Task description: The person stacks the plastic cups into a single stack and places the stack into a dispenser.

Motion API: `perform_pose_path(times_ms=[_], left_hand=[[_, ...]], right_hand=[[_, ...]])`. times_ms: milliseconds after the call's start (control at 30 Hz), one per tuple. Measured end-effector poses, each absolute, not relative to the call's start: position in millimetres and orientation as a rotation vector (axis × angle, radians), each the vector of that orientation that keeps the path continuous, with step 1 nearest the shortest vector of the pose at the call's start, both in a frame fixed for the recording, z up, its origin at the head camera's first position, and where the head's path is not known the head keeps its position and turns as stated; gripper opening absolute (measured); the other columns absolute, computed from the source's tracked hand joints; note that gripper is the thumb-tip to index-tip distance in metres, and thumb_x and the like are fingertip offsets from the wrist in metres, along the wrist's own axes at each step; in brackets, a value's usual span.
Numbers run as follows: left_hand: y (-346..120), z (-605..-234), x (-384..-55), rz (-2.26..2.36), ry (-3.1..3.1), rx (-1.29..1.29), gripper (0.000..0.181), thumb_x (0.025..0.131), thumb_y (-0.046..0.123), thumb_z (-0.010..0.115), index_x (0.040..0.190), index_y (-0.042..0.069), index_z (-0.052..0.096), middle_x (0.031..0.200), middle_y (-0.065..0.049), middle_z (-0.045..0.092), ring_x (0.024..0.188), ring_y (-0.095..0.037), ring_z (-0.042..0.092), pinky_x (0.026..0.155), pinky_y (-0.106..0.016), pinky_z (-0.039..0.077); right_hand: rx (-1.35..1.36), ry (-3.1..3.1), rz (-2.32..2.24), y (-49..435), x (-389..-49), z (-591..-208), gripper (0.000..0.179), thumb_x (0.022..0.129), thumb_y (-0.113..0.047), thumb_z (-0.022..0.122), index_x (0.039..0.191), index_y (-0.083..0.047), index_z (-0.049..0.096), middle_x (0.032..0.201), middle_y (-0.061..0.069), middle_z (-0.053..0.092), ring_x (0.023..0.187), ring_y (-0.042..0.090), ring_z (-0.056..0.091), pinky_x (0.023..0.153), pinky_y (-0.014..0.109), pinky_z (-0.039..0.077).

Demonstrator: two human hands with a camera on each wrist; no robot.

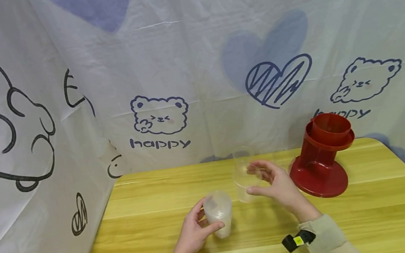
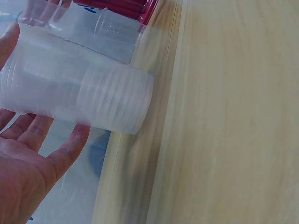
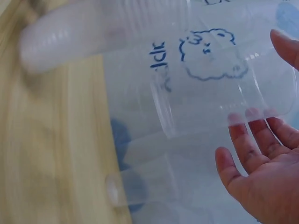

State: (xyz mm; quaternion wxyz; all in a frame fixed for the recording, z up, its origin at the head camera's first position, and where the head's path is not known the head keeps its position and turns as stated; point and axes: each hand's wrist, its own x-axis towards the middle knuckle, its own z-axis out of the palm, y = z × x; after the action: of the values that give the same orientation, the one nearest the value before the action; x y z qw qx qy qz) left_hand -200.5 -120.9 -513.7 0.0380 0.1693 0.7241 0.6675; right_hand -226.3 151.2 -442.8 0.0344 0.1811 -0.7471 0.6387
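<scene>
My left hand (image 1: 200, 226) holds a stack of translucent plastic cups (image 1: 219, 214) near the table's middle, thumb on one side and fingers on the other. In the left wrist view, the nested rims of the stack (image 2: 112, 93) show as close ridges. To the right and farther back, my right hand (image 1: 277, 183) grips a clear plastic cup (image 3: 205, 102) between thumb and fingertips. Its see-through wall makes its outline hard to read in the head view. Another clear cup (image 3: 145, 186) stands on the table beyond the right hand.
A red plastic stand (image 1: 320, 173) with a round base and tubular top stands right of my right hand. The wooden table (image 1: 154, 221) ends at a white printed cloth (image 1: 194, 55) behind and at the left.
</scene>
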Motion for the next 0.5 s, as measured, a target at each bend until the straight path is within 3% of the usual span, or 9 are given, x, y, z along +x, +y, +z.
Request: perform_pose_path(times_ms=[367,500], left_hand=[[-120.8,-514.9,-200.9,2.059,2.214,0.519,0.075,0.08,0.006,0.082,0.144,0.003,0.044,0.137,-0.02,0.051,0.121,-0.034,0.054,0.098,-0.043,0.049],[-120.5,-513.9,-200.8,2.063,2.21,0.513,0.074,0.08,0.006,0.082,0.144,0.003,0.045,0.137,-0.02,0.051,0.121,-0.034,0.053,0.098,-0.044,0.048]], right_hand=[[0.667,-2.222,1.999,140.9,-218.1,-420.7,0.066,0.082,-0.006,0.08,0.139,-0.005,0.048,0.134,0.011,0.056,0.124,0.026,0.052,0.111,0.052,0.033],[0.718,-2.174,2.012,136.3,-217.6,-415.0,0.065,0.082,-0.002,0.078,0.14,-0.001,0.046,0.133,0.013,0.055,0.123,0.029,0.051,0.109,0.047,0.037]])
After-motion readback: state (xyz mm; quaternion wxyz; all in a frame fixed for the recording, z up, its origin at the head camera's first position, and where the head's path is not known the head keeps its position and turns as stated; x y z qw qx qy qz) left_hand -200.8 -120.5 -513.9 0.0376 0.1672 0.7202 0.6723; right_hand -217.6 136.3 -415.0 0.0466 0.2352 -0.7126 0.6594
